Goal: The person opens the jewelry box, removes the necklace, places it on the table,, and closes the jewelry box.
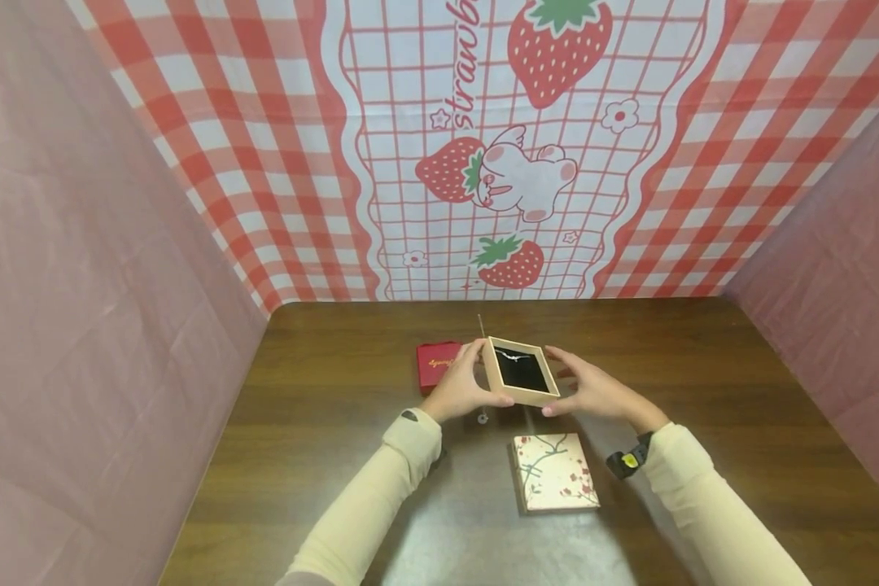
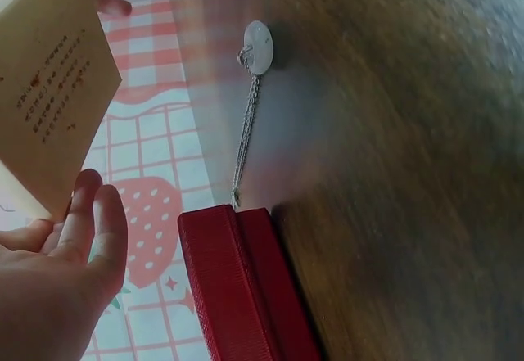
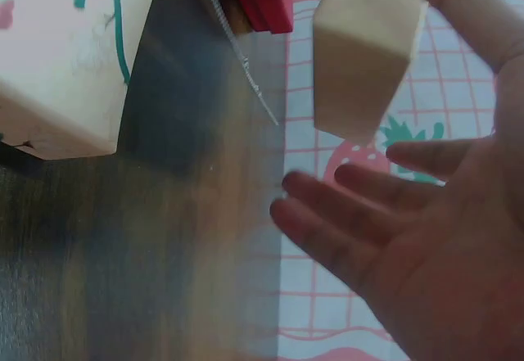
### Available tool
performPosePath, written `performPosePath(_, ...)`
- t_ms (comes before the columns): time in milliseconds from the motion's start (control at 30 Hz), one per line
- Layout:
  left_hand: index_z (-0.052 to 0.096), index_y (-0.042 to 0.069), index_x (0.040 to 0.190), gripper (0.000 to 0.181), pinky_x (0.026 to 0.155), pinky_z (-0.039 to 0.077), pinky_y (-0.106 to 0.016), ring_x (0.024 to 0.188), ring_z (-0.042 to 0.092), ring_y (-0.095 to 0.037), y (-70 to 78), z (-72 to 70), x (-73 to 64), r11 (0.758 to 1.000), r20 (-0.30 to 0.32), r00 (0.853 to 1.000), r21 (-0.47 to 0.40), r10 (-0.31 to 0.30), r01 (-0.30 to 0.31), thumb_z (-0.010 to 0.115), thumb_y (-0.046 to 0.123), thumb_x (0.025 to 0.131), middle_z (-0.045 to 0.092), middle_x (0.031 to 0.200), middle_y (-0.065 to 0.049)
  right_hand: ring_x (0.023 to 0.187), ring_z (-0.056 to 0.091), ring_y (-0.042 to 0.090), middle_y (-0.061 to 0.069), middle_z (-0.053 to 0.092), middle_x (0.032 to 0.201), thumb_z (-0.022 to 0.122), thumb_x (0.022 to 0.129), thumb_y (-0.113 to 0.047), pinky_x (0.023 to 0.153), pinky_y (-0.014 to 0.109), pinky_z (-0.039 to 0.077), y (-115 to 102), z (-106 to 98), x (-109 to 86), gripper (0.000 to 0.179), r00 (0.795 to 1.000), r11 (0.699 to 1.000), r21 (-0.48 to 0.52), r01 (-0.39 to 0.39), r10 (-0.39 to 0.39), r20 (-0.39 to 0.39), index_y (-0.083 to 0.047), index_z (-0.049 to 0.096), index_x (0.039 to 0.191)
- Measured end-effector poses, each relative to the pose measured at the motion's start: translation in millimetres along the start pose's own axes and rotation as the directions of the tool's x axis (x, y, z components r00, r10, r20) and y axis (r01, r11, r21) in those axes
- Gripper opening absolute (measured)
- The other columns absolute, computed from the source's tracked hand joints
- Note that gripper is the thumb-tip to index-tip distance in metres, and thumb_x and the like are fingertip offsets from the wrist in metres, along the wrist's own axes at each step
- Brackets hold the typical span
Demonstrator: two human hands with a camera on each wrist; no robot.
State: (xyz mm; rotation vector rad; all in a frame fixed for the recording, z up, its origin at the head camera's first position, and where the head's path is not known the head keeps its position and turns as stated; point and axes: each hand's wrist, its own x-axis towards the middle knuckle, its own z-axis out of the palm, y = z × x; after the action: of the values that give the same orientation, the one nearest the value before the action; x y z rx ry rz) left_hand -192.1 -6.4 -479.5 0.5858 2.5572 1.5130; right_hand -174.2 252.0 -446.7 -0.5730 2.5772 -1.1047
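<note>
My left hand [image 1: 457,391] grips a small cream jewelry box [image 1: 531,398], lidless and raised above the table, by its left side. A silver necklace [image 1: 513,356] lies on the black insert inside. Printed characters mark the box's underside in the left wrist view. At the box's right side is my right hand [image 1: 593,391], its fingers spread; in the right wrist view those fingers [image 3: 327,242] stand apart from the box. Below them lies the floral lid [image 1: 555,472]. A second silver chain [image 2: 246,140] with a round pendant [image 2: 259,47] rests on the table, partly hidden by the box in the head view.
A red jewelry box [image 1: 434,370] with gold lettering sits behind my left hand, partly covered by it. The brown wooden table [image 1: 322,350] meets a strawberry-print cloth [image 1: 513,163] at the back. Pink cloth [image 1: 117,285] hangs on both sides.
</note>
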Motion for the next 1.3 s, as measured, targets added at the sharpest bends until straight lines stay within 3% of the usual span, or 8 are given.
performPosePath(200, 0.035, 0.017, 0.147, 0.104, 0.098, 0.048, -0.04, 0.119, 0.052, -0.021, 2.0, 1.4, 0.0, 1.0, 0.017, 1.0, -0.021, -0.006, 0.006, 0.091, 0.036, 0.061, 0.045, 0.135, -0.008, 0.119, 0.055, 0.05, 0.039, 0.042, 0.139, 0.084, 0.075, -0.017, 0.093, 0.048, 0.054, 3.8, -3.0, 8.4, 0.107, 0.998, 0.986, 0.163, 0.035, -0.044, 0.054, 0.005, 0.013, 0.152)
performPosePath(400, 0.037, 0.017, 0.146, 0.102, 0.099, 0.048, -0.038, 0.118, 0.053, -0.021, 3.0, 2.5, 1.4, 1.0, 0.015, 1.0, -0.024, 0.013, -0.012, 0.092, 0.035, 0.061, 0.046, 0.134, -0.008, 0.114, 0.059, 0.047, 0.039, 0.043, 0.137, 0.083, 0.074, -0.014, 0.089, 0.044, 0.056, 5.4, -7.2, 12.8, 0.105, 0.996, 0.98, 0.198, 0.035, -0.05, 0.071, 0.006, 0.015, 0.152)
performPosePath(700, 0.037, 0.018, 0.146, 0.101, 0.102, 0.046, -0.04, 0.12, 0.051, -0.02, 4.6, 5.8, 1.8, 1.0, 0.042, 0.999, -0.025, -0.007, 0.008, 0.091, 0.036, 0.062, 0.046, 0.136, -0.009, 0.111, 0.059, 0.038, 0.032, 0.046, 0.13, 0.085, 0.071, -0.019, 0.087, 0.034, 0.054, 8.5, -9.8, 17.1, 0.106, 0.995, 0.992, 0.126, 0.017, -0.029, 0.093, 0.006, 0.02, 0.15)
performPosePath(833, 0.034, 0.016, 0.147, 0.104, 0.102, 0.046, -0.041, 0.121, 0.051, -0.021, 4.5, 7.8, 3.3, 1.0, 0.057, 0.998, -0.022, -0.019, 0.02, 0.091, 0.037, 0.063, 0.045, 0.138, -0.009, 0.111, 0.057, 0.038, 0.029, 0.045, 0.13, 0.086, 0.069, -0.023, 0.085, 0.036, 0.055, 7.7, -11.6, 18.9, 0.105, 0.996, 0.998, 0.055, 0.009, -0.014, 0.09, 0.006, 0.024, 0.149)
performPosePath(1033, 0.021, 0.014, 0.155, 0.113, 0.105, 0.044, -0.041, 0.127, 0.049, -0.021, 1.1, 12.8, 7.6, 0.999, 0.096, 0.995, -0.026, -0.035, 0.038, 0.089, 0.037, 0.067, 0.044, 0.143, -0.009, 0.106, 0.057, 0.035, 0.027, 0.048, 0.126, 0.087, 0.064, -0.025, 0.08, 0.037, 0.056, 7.6, -14.8, 20.5, 0.103, 0.997, 1.0, -0.031, -0.004, 0.007, 0.073, 0.007, 0.031, 0.145)
performPosePath(1167, 0.016, 0.011, 0.156, 0.116, 0.109, 0.041, -0.044, 0.13, 0.047, -0.023, 0.6, 13.6, 10.1, 0.999, 0.139, 0.989, 0.01, -0.043, 0.042, 0.087, 0.037, 0.069, 0.044, 0.144, -0.012, 0.105, 0.058, 0.034, 0.026, 0.048, 0.126, 0.087, 0.064, -0.026, 0.078, 0.032, 0.054, 10.2, -14.6, 21.0, 0.103, 0.998, 0.998, -0.057, -0.012, 0.016, 0.064, 0.007, 0.032, 0.144)
performPosePath(1300, 0.019, 0.008, 0.155, 0.113, 0.112, 0.039, -0.044, 0.134, 0.045, -0.024, 1.9, 12.4, 13.5, 0.996, 0.179, 0.982, 0.07, -0.064, 0.052, 0.086, 0.039, 0.07, 0.042, 0.146, -0.014, 0.108, 0.057, 0.036, 0.024, 0.049, 0.124, 0.088, 0.061, -0.03, 0.08, 0.038, 0.055, 12.3, -12.9, 22.6, 0.104, 0.999, 0.993, -0.117, -0.023, 0.028, 0.045, 0.005, 0.034, 0.143)
